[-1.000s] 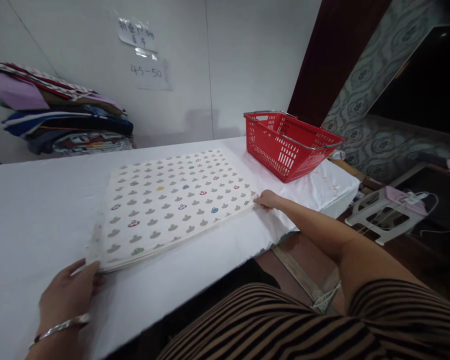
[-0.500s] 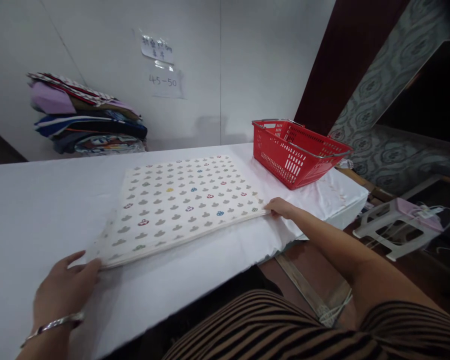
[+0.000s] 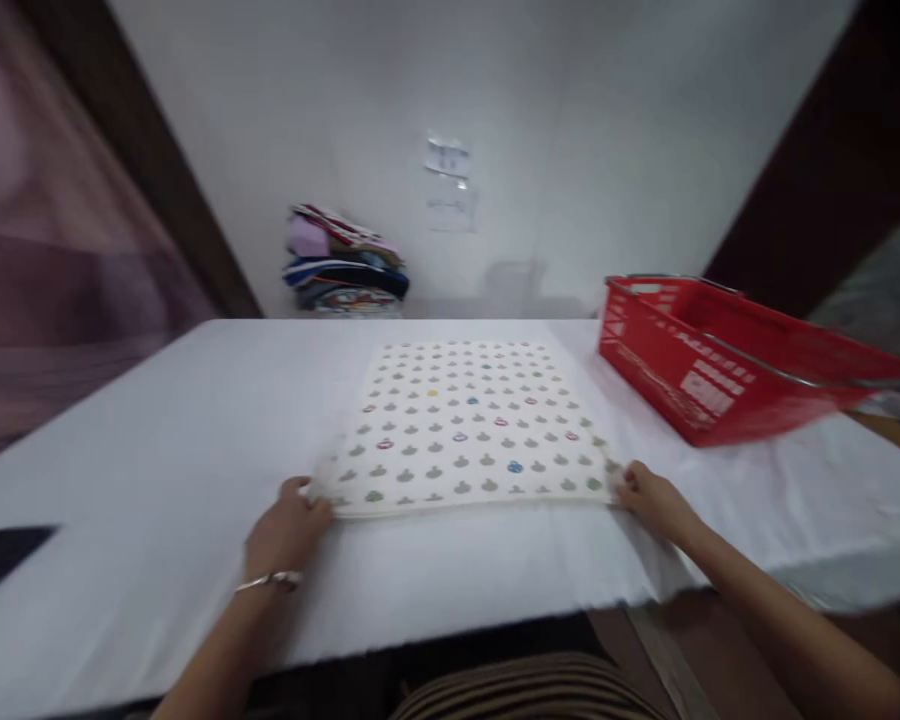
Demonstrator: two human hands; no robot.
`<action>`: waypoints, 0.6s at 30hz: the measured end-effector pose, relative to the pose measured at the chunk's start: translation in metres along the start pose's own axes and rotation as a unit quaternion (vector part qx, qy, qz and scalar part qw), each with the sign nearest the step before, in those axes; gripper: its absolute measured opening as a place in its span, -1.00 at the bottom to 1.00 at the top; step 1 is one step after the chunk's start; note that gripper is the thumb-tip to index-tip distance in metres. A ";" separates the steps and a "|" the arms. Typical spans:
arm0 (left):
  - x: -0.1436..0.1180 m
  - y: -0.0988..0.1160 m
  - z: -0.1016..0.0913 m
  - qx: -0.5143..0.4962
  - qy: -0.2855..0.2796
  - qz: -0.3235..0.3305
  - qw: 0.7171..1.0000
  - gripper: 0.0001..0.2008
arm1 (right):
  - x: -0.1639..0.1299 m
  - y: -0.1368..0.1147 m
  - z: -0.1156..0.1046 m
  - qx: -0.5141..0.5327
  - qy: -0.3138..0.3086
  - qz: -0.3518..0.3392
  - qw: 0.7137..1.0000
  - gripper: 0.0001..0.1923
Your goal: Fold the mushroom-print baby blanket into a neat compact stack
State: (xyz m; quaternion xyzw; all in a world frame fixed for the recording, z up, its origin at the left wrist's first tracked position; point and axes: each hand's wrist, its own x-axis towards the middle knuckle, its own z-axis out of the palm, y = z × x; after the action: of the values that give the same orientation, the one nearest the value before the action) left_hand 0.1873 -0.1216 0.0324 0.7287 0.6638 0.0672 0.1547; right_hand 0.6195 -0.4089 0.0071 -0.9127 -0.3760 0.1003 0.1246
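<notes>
A white cloth (image 3: 450,440) printed with small grey, red, blue and green motifs lies folded flat in layers on the white-covered table. My left hand (image 3: 289,530), with a silver bracelet at the wrist, is closed on its near left corner. At the near right corner, my right hand (image 3: 652,500) pinches the cloth between thumb and fingers. The near edge runs fairly straight between both hands, and the far part rests on the table.
A red plastic basket (image 3: 690,370) with metal handles stands at the right. Folded clothes (image 3: 345,265) are stacked against the wall, below paper signs (image 3: 450,185). A dark flat object (image 3: 7,555) lies at the left edge. A pinkish curtain (image 3: 67,250) hangs at the far left.
My view has swung left, so the cloth and basket appear further right. My left hand's fingers, parted before, have closed on the cloth corner. My right hand keeps its corner.
</notes>
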 end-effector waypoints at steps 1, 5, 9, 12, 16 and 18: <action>-0.003 0.000 -0.001 0.001 -0.009 0.006 1.000 -0.54 | 0.001 0.004 0.003 -0.017 0.000 -0.012 1.000 -0.74; -0.010 0.000 -0.002 -0.007 -0.002 -0.008 1.000 -0.60 | 0.016 0.000 0.011 -0.067 0.104 -0.175 0.977 -0.53; -0.014 -0.003 0.000 -0.015 0.005 -0.011 1.000 -0.64 | 0.032 -0.038 0.023 -0.032 0.143 -0.347 0.926 -0.46; -0.015 -0.005 0.000 -0.022 0.000 -0.009 1.000 -0.66 | 0.043 -0.050 0.043 -0.056 0.077 -0.334 0.938 -0.44; -0.016 -0.007 -0.001 -0.028 -0.009 -0.003 1.000 -0.66 | 0.053 -0.033 0.064 -0.070 0.036 -0.294 0.953 -0.44; -0.017 -0.007 0.000 -0.025 -0.012 -0.004 1.000 -0.66 | 0.056 -0.031 0.063 -0.069 0.035 -0.300 0.951 -0.44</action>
State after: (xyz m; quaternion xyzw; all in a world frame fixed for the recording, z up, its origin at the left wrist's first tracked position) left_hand 0.1787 -0.1374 0.0322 0.7225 0.6631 0.0744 0.1811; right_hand 0.6205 -0.3377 -0.0482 -0.7673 -0.6336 0.0005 0.0991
